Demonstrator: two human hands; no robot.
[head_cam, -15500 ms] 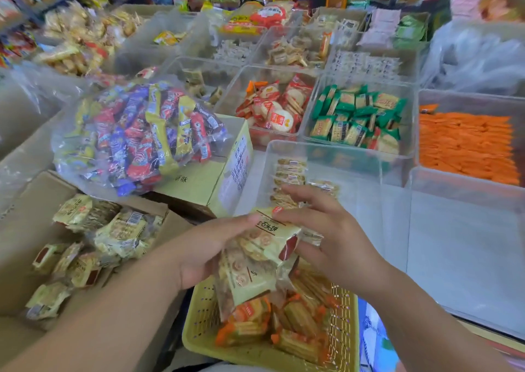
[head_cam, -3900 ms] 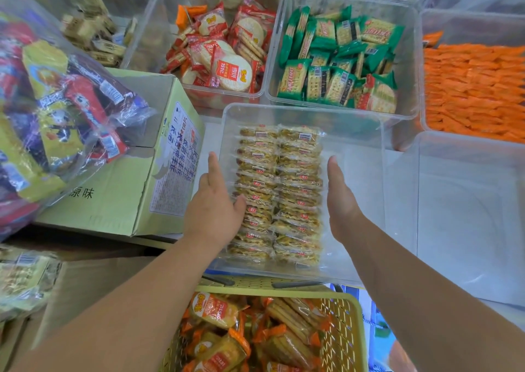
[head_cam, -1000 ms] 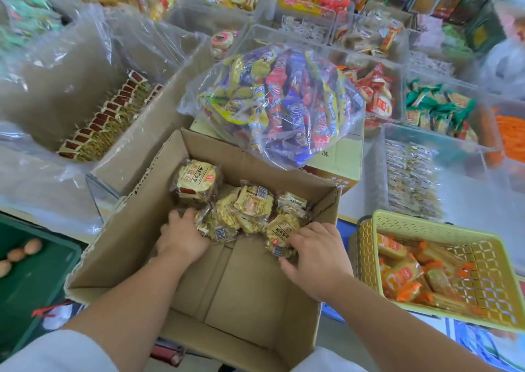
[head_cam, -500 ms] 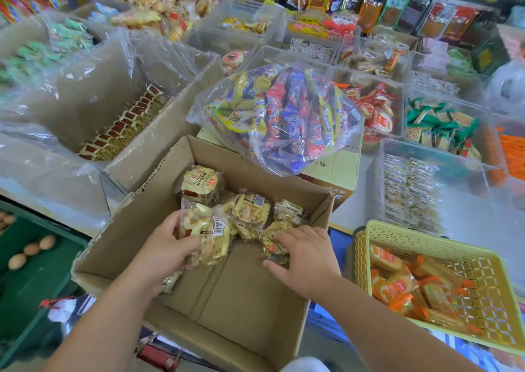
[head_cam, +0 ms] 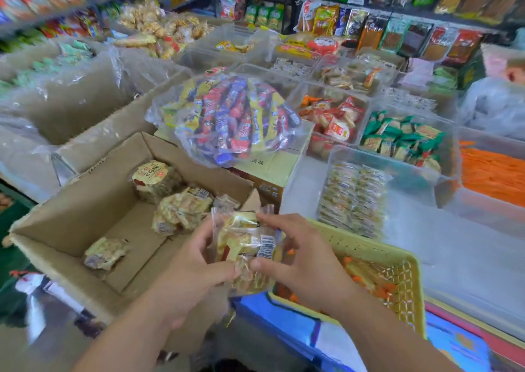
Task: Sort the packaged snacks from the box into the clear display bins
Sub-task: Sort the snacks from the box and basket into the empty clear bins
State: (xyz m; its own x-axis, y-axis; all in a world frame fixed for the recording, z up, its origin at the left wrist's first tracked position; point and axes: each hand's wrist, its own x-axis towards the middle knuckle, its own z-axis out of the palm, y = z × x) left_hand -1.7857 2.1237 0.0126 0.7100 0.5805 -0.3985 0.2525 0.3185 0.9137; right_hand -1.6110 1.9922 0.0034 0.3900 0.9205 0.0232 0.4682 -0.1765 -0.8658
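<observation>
My left hand [head_cam: 193, 272] and right hand [head_cam: 309, 269] pinch a loose clump of yellow crinkly plastic snack packets [head_cam: 244, 244] between curled fingers [head_cam: 274, 220], over the right edge of the brown cardboard box [head_cam: 71, 224]. Risk I see: slick wrappers slide apart and one drops into the yellow plastic lattice basket [head_cam: 369, 246], short of the clear plastic bin [head_cam: 412, 177].

Left of the grip on the snack bundle [head_cam: 245, 246]: cardboard box [head_cam: 79, 207], floor mostly bare, loose packs [head_cam: 179, 212] along its far side. Ahead: bagged candy [head_cam: 227, 119] heaped on a carton [head_cam: 272, 167], blocks the way. Just right: yellow basket [head_cam: 369, 246], part filled. Beyond it, clear bin [head_cam: 412, 190], right half open.
</observation>
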